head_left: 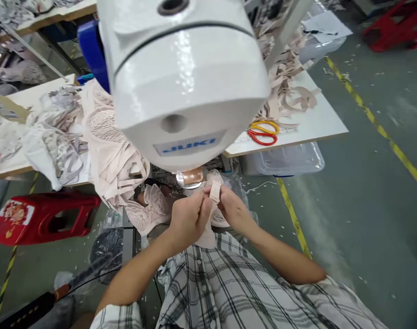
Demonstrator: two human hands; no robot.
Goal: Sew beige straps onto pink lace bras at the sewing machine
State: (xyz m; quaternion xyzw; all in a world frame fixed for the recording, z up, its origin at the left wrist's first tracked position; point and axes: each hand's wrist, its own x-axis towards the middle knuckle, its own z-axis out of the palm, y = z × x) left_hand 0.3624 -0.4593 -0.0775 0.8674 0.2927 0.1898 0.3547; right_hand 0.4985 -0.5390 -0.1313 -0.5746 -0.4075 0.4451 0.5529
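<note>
Counting one sewing machine, one pair of scissors on the surface, one red stool at left. Pinching one beige strap in left hand and right hand fingers, visible between and above the fingertips.

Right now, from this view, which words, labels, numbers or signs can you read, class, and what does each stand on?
"JUKI": blue letters on the white sewing machine.
Too blurred to read: the markings on the tan box at far left.
No other text is legible.
</note>
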